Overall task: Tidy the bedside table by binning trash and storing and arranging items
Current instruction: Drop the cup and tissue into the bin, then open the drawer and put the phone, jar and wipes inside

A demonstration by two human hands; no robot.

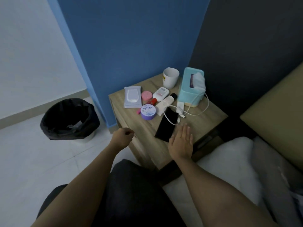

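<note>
The wooden bedside table [203,123] holds a wet-wipes pack [132,98], a pink round tin [146,95], a purple jar [148,111], a white bottle [160,94], a white tube [165,104], a white mug [170,77], a teal tissue box [191,88], a black phone [167,124] and a white charger cable [193,110]. My left hand [123,139] is curled at the table's front-left edge; whether it holds anything is hidden. My right hand [181,143] lies flat, fingers apart, just right of the phone's near end.
A bin with a black liner [69,117] stands on the tiled floor left of the table and has some rubbish inside. A bed with a white pillow [229,161] and tan headboard [275,112] is to the right. Blue wall rises behind the table.
</note>
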